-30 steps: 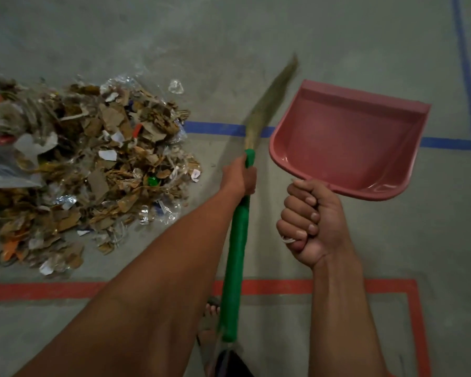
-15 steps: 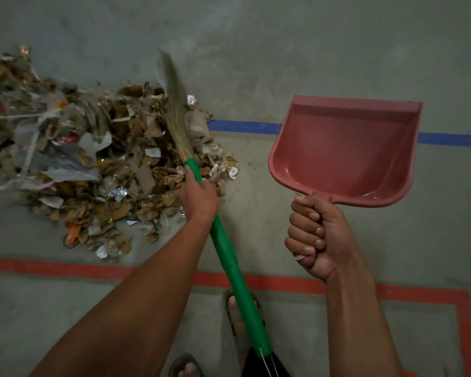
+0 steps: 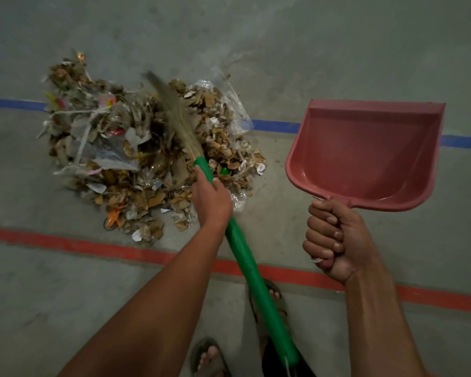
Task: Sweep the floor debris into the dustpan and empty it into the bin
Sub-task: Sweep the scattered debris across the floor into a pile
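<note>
2 sandalled feet (image 3: pixel 211 357) at bottom edge. Left hand (image 3: pixel 212 198) wrapped around green broom handle (image 3: pixel 256 276); blurred bristles (image 3: pixel 174 118) lie over debris pile (image 3: pixel 136 156). Right hand (image 3: pixel 335 240) fisted on handle of pink dustpan (image 3: pixel 365 156), held right of pile, apart from it. Red line (image 3: pixel 93 247) nearer, blue line (image 3: pixel 275 126) beyond.
</note>
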A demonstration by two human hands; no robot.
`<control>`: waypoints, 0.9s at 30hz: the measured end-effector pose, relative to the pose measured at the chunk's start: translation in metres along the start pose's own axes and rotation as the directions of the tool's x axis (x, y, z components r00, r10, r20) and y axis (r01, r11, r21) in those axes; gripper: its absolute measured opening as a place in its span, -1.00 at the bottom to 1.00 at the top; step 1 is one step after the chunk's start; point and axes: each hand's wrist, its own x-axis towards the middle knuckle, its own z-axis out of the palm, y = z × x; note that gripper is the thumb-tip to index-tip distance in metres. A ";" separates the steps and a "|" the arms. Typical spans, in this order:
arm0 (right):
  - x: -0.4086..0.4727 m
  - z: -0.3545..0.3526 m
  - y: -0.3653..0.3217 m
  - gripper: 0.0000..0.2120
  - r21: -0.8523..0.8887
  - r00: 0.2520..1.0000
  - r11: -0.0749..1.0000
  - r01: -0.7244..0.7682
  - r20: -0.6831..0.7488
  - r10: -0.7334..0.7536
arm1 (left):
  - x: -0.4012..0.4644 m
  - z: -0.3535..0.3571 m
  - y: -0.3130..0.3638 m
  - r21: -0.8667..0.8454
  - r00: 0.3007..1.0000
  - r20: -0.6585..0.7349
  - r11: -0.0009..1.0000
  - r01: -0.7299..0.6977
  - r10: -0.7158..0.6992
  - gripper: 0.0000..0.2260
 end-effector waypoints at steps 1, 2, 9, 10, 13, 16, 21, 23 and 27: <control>-0.002 -0.001 0.001 -0.61 -0.004 1.000 1.000 -0.001 -0.003 0.001 | -0.012 -0.002 -0.001 0.008 0.999 0.012 0.999 -0.048 0.048 -0.47; -0.003 -0.001 0.003 -0.61 -0.009 1.000 1.000 0.000 -0.006 0.000 | -0.024 -0.003 -0.001 0.008 0.994 0.030 0.995 -0.104 0.104 -0.46; -0.012 -0.003 0.011 -0.61 -0.026 1.000 1.000 0.000 -0.027 -0.001 | -0.077 0.017 -0.035 0.111 0.868 0.352 0.905 -0.411 0.351 -0.46; -0.012 -0.003 0.012 -0.61 -0.027 1.000 1.000 0.000 -0.026 -0.001 | -0.079 0.021 -0.044 0.131 0.837 0.415 0.887 -0.444 0.357 -0.46; -0.014 -0.005 0.013 -0.61 -0.042 1.000 0.999 -0.002 -0.022 0.001 | -0.075 0.025 -0.076 0.228 0.742 0.598 0.823 -0.521 0.305 -0.48; -0.015 -0.008 0.012 -0.62 -0.050 1.000 0.999 -0.001 -0.029 0.000 | -0.061 0.010 -0.100 0.337 0.757 0.624 0.807 -0.486 0.195 -0.51; -0.011 -0.004 0.016 -0.62 -0.041 1.000 0.999 -0.011 -0.025 0.010 | -0.032 -0.029 -0.117 0.371 0.891 0.404 0.852 -0.369 0.210 -0.46; -0.009 -0.002 0.019 -0.62 -0.050 0.999 0.999 -0.022 -0.024 0.021 | -0.024 -0.042 -0.118 0.318 0.907 0.344 0.879 -0.356 0.243 -0.45; -0.008 0.001 0.021 -0.62 -0.062 1.000 0.998 -0.026 -0.019 0.025 | -0.015 -0.057 -0.124 0.234 0.933 0.230 0.914 -0.330 0.278 -0.47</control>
